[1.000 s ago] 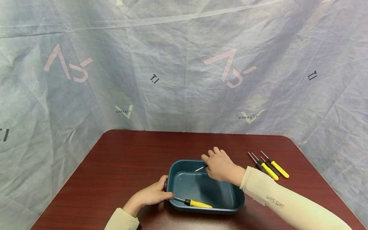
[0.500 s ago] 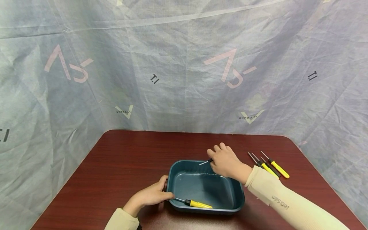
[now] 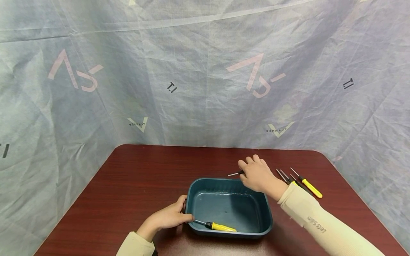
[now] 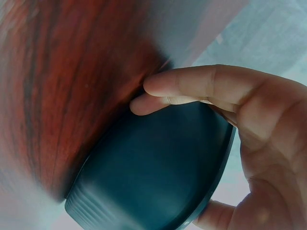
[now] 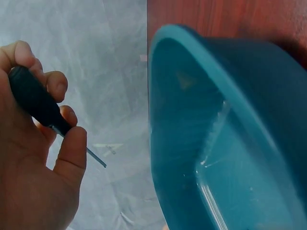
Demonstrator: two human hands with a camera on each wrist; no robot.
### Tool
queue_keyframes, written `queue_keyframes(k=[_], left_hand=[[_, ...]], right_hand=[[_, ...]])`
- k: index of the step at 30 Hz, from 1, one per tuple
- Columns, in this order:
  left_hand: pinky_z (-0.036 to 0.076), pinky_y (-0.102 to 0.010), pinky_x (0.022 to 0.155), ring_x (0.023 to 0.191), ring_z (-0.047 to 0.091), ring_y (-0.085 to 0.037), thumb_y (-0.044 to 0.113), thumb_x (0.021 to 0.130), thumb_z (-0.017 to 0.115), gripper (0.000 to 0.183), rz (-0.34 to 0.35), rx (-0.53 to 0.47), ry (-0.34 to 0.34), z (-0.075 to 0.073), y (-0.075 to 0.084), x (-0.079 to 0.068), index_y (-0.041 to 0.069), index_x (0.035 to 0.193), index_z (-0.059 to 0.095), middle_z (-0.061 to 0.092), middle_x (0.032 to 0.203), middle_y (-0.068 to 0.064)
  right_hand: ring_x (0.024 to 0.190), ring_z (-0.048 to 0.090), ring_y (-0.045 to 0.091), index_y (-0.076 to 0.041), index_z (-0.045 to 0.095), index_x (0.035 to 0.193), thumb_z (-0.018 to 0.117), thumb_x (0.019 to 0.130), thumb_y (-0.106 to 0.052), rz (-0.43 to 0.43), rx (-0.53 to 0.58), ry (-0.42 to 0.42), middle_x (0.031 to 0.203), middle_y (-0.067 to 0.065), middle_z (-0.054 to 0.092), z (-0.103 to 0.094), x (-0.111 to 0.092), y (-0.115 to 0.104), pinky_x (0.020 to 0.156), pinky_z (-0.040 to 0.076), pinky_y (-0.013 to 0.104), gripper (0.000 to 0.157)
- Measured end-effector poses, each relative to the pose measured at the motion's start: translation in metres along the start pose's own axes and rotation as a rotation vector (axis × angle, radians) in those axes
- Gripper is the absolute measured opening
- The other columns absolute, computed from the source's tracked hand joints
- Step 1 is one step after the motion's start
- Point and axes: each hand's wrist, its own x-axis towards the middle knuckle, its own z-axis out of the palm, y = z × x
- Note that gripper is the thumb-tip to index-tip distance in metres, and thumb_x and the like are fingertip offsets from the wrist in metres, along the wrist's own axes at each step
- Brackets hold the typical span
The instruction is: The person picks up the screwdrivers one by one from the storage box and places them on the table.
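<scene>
A dark teal plastic basin (image 3: 224,204) stands near the front of the table. My left hand (image 3: 168,215) grips its left wall, thumb over the rim and fingers against the outside, as the left wrist view shows. Above the basin's far right rim, my right hand (image 3: 256,174) holds a black-handled screwdriver (image 5: 36,98), its thin metal shaft pointing left in the head view. Inside the basin, along the near wall, lies a yellow-handled screwdriver (image 3: 222,227), its shaft toward my left thumb.
To the right of the basin, several screwdrivers (image 3: 310,188) with yellow or black handles lie side by side on the dark red wooden table (image 3: 144,170). My right forearm partly covers them. A printed grey cloth (image 3: 205,71) hangs behind the table.
My right hand has moved up and to the right with the black-handled screwdriver, from over the basin's inside to its far rim. The left hand and the basin have stayed put.
</scene>
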Motion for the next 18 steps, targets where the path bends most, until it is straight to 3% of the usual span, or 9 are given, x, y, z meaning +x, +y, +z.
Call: queue_keyframes(k=[11,18], left_hand=[[0.042,-0.029,0.062,0.081,0.054,-0.016,0.018,0.078,0.063,0.063,0.001,0.000,0.000,0.000,0.000,0.001,-0.006,0.126,0.030,0.057,0.101,-0.012],[0.042,-0.029,0.065,0.083,0.054,-0.016,0.018,0.077,0.063,0.063,0.001,0.001,-0.002,0.000,0.001,0.000,-0.005,0.126,0.030,0.057,0.102,-0.012]], right_hand=[[0.070,0.032,0.024,-0.014,0.047,0.081,0.052,0.085,-0.019,0.067,0.046,0.075,0.074,0.002,0.042,-0.002,0.000,0.017,0.058,0.026,0.033,0.009],[0.074,0.031,0.026,-0.015,0.046,0.083,0.047,0.088,-0.018,0.122,0.112,0.055,0.075,0.002,0.040,-0.005,-0.002,0.030,0.060,0.025,0.035,0.006]])
